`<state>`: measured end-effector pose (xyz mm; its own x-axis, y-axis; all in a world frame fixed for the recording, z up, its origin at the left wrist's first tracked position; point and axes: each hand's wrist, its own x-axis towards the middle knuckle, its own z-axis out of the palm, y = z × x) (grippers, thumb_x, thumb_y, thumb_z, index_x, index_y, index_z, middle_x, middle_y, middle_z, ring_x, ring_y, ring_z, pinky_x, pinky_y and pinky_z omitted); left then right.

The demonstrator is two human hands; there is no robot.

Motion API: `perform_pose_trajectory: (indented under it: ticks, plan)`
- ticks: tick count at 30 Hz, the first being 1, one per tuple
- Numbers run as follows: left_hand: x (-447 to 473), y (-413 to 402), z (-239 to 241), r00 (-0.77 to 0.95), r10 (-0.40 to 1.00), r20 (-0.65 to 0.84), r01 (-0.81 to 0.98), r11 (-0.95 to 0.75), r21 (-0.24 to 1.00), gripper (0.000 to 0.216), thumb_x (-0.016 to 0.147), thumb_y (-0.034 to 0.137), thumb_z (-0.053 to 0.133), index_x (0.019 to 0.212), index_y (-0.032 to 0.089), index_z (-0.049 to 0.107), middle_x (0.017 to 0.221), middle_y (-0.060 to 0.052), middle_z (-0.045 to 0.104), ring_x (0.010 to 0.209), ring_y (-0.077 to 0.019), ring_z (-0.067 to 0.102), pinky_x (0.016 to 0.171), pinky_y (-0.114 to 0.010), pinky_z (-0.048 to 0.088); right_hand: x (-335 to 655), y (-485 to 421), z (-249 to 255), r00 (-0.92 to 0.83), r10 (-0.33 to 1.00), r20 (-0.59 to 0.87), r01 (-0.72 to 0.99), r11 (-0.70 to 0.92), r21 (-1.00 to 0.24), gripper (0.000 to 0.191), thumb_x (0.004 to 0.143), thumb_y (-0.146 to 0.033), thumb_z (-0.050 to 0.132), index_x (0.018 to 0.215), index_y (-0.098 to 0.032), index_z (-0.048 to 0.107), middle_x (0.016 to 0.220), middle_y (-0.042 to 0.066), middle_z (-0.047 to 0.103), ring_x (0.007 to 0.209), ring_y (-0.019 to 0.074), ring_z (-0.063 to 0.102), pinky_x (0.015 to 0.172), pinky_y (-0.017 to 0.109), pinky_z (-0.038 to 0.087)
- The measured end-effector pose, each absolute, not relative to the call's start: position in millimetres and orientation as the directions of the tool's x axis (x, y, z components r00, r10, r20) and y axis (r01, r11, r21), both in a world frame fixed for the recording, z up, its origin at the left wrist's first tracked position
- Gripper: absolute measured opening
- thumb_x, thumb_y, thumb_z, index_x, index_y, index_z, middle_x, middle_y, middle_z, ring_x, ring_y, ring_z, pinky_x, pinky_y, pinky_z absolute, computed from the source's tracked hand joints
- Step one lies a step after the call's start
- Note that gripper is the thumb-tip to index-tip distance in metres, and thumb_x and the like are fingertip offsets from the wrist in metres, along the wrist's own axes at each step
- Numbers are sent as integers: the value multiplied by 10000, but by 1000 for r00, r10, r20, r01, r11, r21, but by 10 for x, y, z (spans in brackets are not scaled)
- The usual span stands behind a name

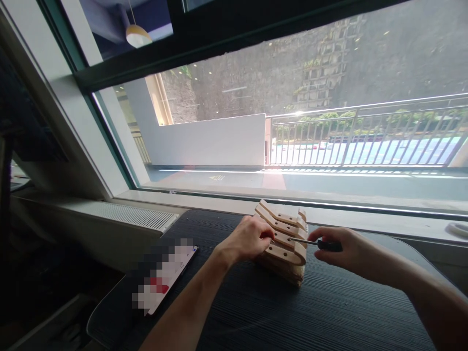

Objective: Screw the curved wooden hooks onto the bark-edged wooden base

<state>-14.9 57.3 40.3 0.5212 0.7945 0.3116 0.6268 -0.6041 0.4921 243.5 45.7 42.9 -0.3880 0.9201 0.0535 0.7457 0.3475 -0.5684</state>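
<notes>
Several curved, light wooden pieces (287,254) with dark round holes stand side by side on a rough-edged wooden block (288,274) on the dark table. My left hand (252,236) is closed at their left ends, its fingers curled against one piece; its fingertips are partly hidden. From the right, my right hand (334,243) grips the black handle of a screwdriver (327,245). Its thin metal shaft points left, with the tip at a hole in one of the middle pieces. Whether a screw sits in that hole I cannot tell.
A phone (175,278), its screen blurred out, lies on the dark ribbed table (248,317) to the left. Beyond the table's far edge runs a window sill (212,201) under a large window. A white vent grille (135,214) is at the left, and a pale round object (458,229) sits far right.
</notes>
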Motion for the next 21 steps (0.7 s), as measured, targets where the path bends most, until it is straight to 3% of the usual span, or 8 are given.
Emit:
perform_pose_trajectory:
  ticks: [6,10,21]
  plan:
    - [20,722,454,580,787,210,609,-590,530,211,744,179,510,816,177,708,772,6,695,721,-116,606,681,-182,442,2159,376,406,-465,883,61,752,431,-499,222,743,-388,581,897,-249,661,683,-23,617,612,137,528,535,225,351]
    - [30,707,403,584,788,197,635,-594,494,227,740,162,494,793,178,715,746,6,687,734,-121,597,661,-175,431,2091,352,394,-435,895,100,797,434,-419,159,751,-377,571,779,-240,648,669,-20,611,606,139,518,535,232,326]
    - [-4,686,398,604,775,185,627,-606,489,255,741,163,467,782,189,717,743,8,671,692,-116,571,637,-187,409,2065,327,416,-410,910,59,830,399,-389,162,732,-381,592,805,-248,649,705,-16,633,612,142,535,518,230,315]
